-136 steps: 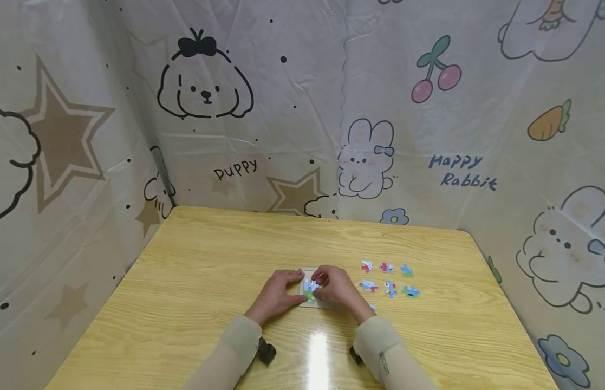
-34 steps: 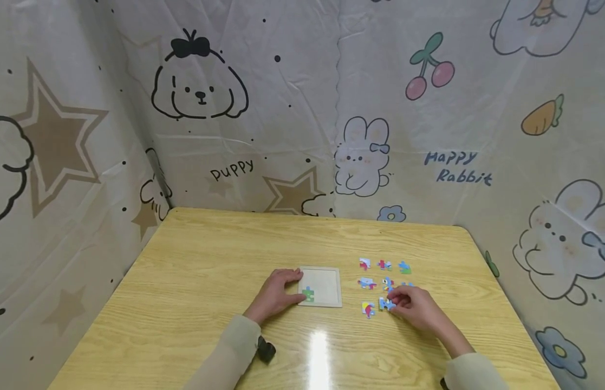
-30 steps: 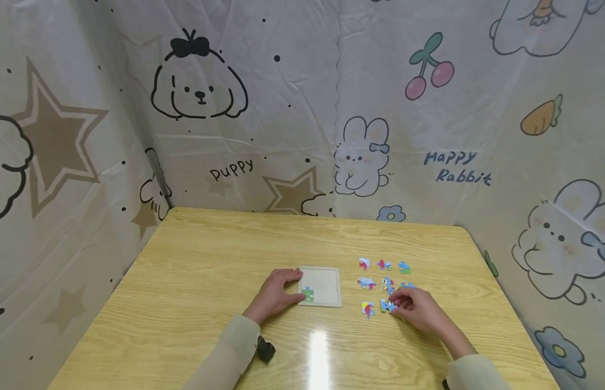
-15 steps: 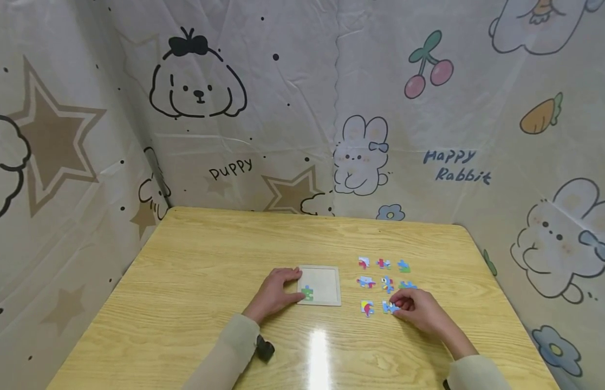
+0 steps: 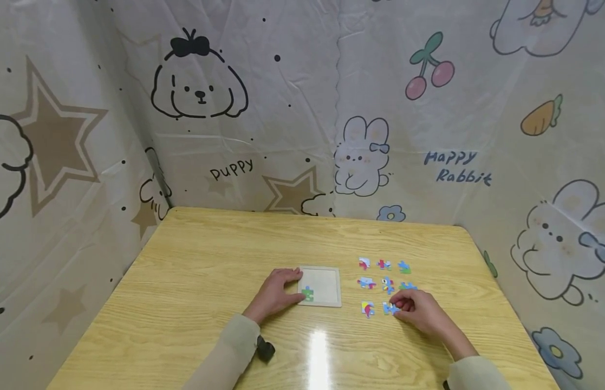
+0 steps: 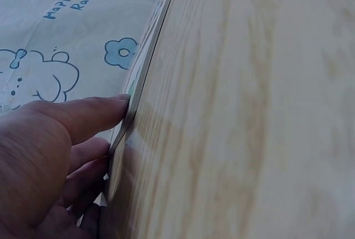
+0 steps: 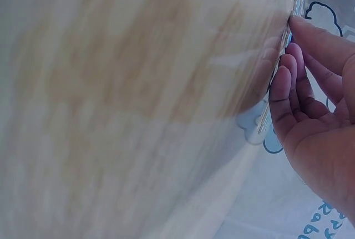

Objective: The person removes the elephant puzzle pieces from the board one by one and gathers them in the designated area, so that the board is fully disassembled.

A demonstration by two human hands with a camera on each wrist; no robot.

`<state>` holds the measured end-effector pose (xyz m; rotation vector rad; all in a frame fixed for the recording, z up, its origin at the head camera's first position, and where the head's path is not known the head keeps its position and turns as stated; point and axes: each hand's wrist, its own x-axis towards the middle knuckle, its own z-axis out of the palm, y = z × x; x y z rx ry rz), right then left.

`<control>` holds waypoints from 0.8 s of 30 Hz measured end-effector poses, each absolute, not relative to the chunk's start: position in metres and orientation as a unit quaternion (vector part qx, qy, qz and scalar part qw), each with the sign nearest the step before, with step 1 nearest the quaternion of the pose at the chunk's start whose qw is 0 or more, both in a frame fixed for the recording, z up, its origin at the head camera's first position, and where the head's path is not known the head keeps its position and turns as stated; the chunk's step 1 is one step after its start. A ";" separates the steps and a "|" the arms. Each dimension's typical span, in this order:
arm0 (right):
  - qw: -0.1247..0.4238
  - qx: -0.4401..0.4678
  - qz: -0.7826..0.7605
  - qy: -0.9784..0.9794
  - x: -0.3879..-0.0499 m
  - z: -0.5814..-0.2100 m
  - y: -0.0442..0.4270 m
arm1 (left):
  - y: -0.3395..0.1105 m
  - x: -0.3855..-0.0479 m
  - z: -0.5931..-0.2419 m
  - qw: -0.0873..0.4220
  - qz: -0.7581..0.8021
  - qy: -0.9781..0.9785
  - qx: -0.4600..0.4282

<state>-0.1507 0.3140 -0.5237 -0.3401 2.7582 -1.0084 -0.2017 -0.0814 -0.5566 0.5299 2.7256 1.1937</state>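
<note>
My left hand (image 5: 273, 292) holds the left edge of a pale square puzzle tray (image 5: 339, 287), thumb and index finger apart along it. In the left wrist view the thumb touches the tray's thin edge (image 6: 145, 72). A green puzzle piece (image 5: 307, 294) lies in the tray's near left corner. To the right, my right hand (image 5: 421, 310) pinches a blue puzzle piece (image 5: 389, 309) at the table surface, its right side hidden by the fingers. From the right wrist, the hand (image 7: 319, 95) shows thumb and fingertips low at the table; the piece is barely visible there.
Loose puzzle pieces lie in rows right of the tray, among them a yellow-red piece (image 5: 368, 309), a blue-red piece (image 5: 366, 283), a bird-eyed piece (image 5: 387, 285) and a blue-green piece (image 5: 404, 266). Patterned cloth (image 5: 292, 108) hangs behind the wooden table (image 5: 224, 244).
Earlier my right hand held a blue piece over the tray; now it is among the loose pieces on the right. Within the last second the pinched piece slid slightly right. The left hand stayed.
</note>
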 end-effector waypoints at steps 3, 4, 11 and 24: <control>0.094 -0.113 -0.342 0.928 -0.150 -0.523 0.314 | -0.081 -0.202 -0.557 0.058 0.394 0.900 0.176; 0.093 -0.116 -0.342 0.928 -0.150 -0.523 0.314 | -0.081 -0.202 -0.557 0.058 0.393 0.900 0.177; 0.099 -0.108 -0.353 0.924 -0.150 -0.522 0.314 | -0.082 -0.200 -0.556 0.055 0.382 0.904 0.186; 0.051 -0.092 -0.345 0.933 -0.154 -0.516 0.295 | -0.087 -0.201 -0.552 0.091 0.373 0.902 0.199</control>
